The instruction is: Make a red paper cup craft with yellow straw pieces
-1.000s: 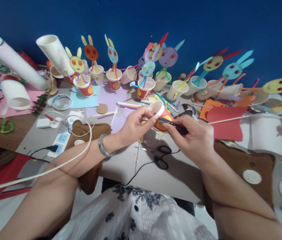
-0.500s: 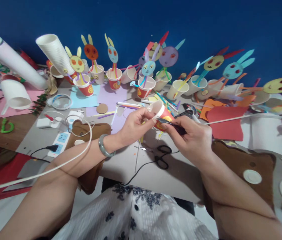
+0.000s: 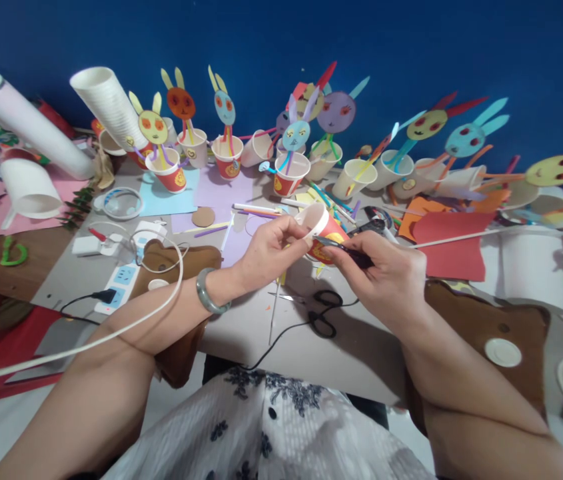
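Note:
My left hand is closed, its thumb and fingers pinching the rim of a red and white paper cup, which tilts over the table. In my right hand is a dark-handled tool with a narrow metal tip. My fingers cover most of it, so its exact kind is unclear. The tip points left, against or just in front of the cup's side near the rim. Below the hands, black-handled scissors and a thin metal rod lie on the grey table.
Paper cups with rabbit-faced figures, one a blue rabbit, line the back by the blue wall. A power strip and brown mats, one a right mat, flank my arms. A white cable crosses my left forearm. Red paper lies right.
Almost nothing differs. The right hand and its tool have shifted very slightly; the left hand still pinches the cup in the same place.

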`<state>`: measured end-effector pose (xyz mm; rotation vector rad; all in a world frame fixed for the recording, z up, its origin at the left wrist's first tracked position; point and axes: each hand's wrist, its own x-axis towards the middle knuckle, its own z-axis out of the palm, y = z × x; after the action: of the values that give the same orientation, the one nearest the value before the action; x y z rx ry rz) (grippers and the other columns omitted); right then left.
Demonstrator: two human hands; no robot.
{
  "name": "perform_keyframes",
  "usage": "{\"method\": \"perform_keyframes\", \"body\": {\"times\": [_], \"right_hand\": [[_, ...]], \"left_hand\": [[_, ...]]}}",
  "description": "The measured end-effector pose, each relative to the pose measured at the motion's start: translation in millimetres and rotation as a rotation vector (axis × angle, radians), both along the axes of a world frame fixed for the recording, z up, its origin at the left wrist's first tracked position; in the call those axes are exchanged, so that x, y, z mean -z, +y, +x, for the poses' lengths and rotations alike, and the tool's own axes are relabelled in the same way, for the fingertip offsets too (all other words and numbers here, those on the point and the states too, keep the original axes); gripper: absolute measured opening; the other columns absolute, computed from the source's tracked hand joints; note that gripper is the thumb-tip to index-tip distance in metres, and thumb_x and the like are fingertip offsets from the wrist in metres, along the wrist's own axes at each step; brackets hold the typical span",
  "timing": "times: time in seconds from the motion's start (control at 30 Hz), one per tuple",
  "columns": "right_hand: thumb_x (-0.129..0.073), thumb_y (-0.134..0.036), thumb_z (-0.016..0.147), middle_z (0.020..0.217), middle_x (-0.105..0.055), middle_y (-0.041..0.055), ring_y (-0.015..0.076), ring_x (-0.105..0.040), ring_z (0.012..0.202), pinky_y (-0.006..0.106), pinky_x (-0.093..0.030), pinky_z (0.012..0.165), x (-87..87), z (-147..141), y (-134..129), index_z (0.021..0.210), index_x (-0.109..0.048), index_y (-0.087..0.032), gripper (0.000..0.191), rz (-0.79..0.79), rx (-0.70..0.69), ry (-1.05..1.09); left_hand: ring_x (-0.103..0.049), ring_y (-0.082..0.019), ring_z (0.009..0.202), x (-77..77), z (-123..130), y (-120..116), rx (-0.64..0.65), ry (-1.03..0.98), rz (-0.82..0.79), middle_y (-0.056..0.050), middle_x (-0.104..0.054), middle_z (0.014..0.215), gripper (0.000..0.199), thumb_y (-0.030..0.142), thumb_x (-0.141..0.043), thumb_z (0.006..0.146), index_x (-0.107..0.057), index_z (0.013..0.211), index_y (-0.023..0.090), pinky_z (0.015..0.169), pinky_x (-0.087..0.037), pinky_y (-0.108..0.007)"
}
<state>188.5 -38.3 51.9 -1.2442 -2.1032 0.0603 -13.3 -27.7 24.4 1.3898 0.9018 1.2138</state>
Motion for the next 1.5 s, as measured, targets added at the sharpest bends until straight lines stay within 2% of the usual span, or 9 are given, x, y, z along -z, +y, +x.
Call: {"method": "perform_keyframes", "body": {"times": [0.27,0.4,0.53,0.67,0.83,1.03,1.2,1.33,1.5], "right_hand": [[-0.069,-0.045,0.092,0.052,-0.053,-0.0042,0.0097,-0.045,0.046,0.027,-0.032,0.049,0.6,0,2,0.070,-0.060,-0.021,0.033,-0.011,-0.004,0.025],[-0.069,-0.042,0.092,0.054,-0.057,-0.0036,0.0095,-0.046,0.045,0.027,-0.033,0.048,-0.5,2,5,0.072,-0.062,-0.021,0.030,-0.006,-0.031,0.044],[-0.072,-0.043,0.090,0.055,-0.060,-0.0034,0.0100,-0.047,0.044,0.027,-0.035,0.046,-5.1,6,7,0.075,-0.063,-0.022,0.027,0.033,-0.058,0.082],[-0.077,-0.041,0.088,0.057,-0.061,-0.0029,0.0115,-0.050,0.046,0.028,-0.035,0.046,-9.6,12,8,0.081,-0.065,-0.024,0.022,0.131,-0.069,0.072],[-0.077,-0.045,0.088,0.068,-0.071,0.0016,0.0135,-0.056,0.053,0.030,-0.033,0.049,-8.0,20,14,0.083,-0.068,-0.024,0.024,0.281,-0.095,-0.102],[-0.068,-0.057,0.091,0.070,-0.071,0.0042,0.0165,-0.057,0.057,0.033,-0.035,0.054,-5.3,25,19,0.079,-0.071,-0.025,0.034,0.163,-0.079,-0.213],[-0.066,-0.058,0.092,0.069,-0.069,0.0037,0.0166,-0.056,0.058,0.033,-0.035,0.055,-9.2,27,19,0.082,-0.072,-0.026,0.034,0.092,-0.157,-0.232],[-0.062,-0.055,0.096,0.067,-0.069,0.0047,0.0167,-0.054,0.057,0.033,-0.036,0.055,-15.0,27,16,0.082,-0.070,-0.025,0.034,0.122,-0.194,-0.319],[-0.067,-0.049,0.095,0.062,-0.066,0.0028,0.0157,-0.053,0.056,0.032,-0.034,0.054,-15.6,26,15,0.078,-0.067,-0.024,0.030,0.235,-0.234,-0.341]], "left_hand": [[-0.058,-0.009,0.069,0.8,1,1,-0.024,-0.009,-0.015,0.000,-0.066,0.077,0.026,0.038,-0.075,0.086,-0.062,0.080,0.016,0.065,-0.047,-0.023],[-0.058,-0.009,0.070,0.0,1,2,-0.006,-0.024,-0.026,-0.001,-0.067,0.079,0.029,0.042,-0.076,0.086,-0.064,0.082,0.016,0.067,-0.048,-0.024],[-0.061,-0.010,0.074,-4.2,-5,8,0.018,-0.036,-0.007,-0.002,-0.068,0.080,0.033,0.047,-0.074,0.087,-0.065,0.084,0.016,0.070,-0.050,-0.024],[-0.062,-0.012,0.077,-10.7,-12,13,0.039,-0.016,-0.024,-0.003,-0.069,0.083,0.029,0.043,-0.073,0.088,-0.065,0.088,0.015,0.072,-0.052,-0.025],[-0.060,-0.011,0.075,-18.8,-16,15,0.129,0.002,-0.115,-0.001,-0.067,0.080,0.025,0.039,-0.070,0.089,-0.067,0.085,0.014,0.073,-0.051,-0.025],[-0.060,-0.010,0.070,-21.7,-19,19,0.260,-0.033,-0.214,0.000,-0.066,0.074,0.029,0.039,-0.078,0.079,-0.064,0.075,0.014,0.067,-0.049,-0.023],[-0.060,-0.010,0.068,-23.3,-20,18,0.329,-0.017,-0.255,0.000,-0.065,0.072,0.022,0.031,-0.076,0.079,-0.063,0.073,0.014,0.065,-0.048,-0.023],[-0.060,-0.010,0.069,-24.2,-20,17,0.349,-0.018,-0.270,-0.001,-0.065,0.074,0.018,0.028,-0.073,0.079,-0.063,0.075,0.014,0.066,-0.047,-0.023],[-0.058,-0.010,0.068,-25.8,-21,17,0.409,0.034,-0.269,0.000,-0.062,0.073,0.017,0.026,-0.070,0.082,-0.062,0.074,0.014,0.065,-0.045,-0.024]]}}
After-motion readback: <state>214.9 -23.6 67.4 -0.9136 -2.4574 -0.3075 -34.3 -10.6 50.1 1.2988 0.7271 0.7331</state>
